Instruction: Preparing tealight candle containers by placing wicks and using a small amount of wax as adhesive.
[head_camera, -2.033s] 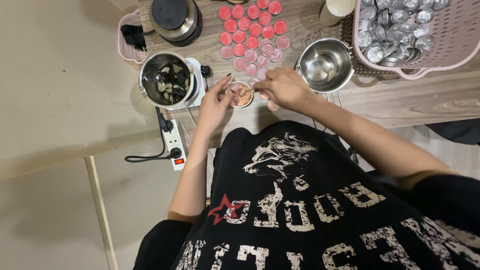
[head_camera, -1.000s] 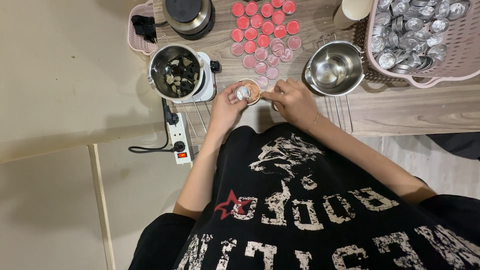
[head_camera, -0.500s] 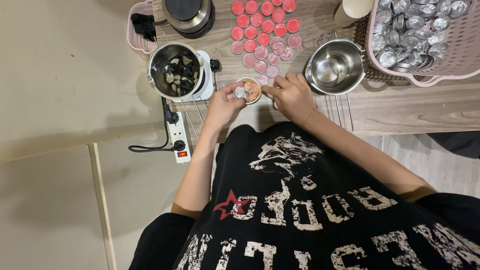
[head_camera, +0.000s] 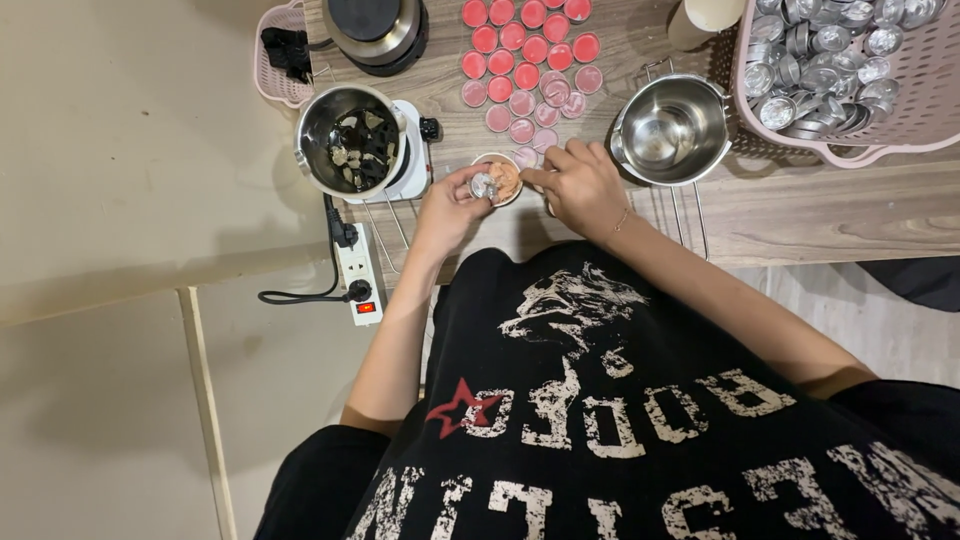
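My left hand (head_camera: 447, 206) holds a small silver metal piece (head_camera: 485, 185) over a small round cup (head_camera: 503, 176) with pale orange-pink contents. My right hand (head_camera: 583, 184) rests just right of that cup, fingertips pinched together at its rim. Both hands are at the near edge of a wooden table (head_camera: 790, 205). Behind the cup lie several small round tins with pink and red filling (head_camera: 527, 60).
A steel pot with dark chunks (head_camera: 350, 142) sits on a white hot plate at the left. An empty steel pot (head_camera: 667, 129) stands right of my hands. A pink basket of empty silver tins (head_camera: 850, 70) is far right. A white power strip (head_camera: 356, 272) lies below.
The view has shifted slightly. My hands stay at the small cup; the left hand's silver piece has moved a little over the cup, and the right hand's fingers have closed in at the rim.
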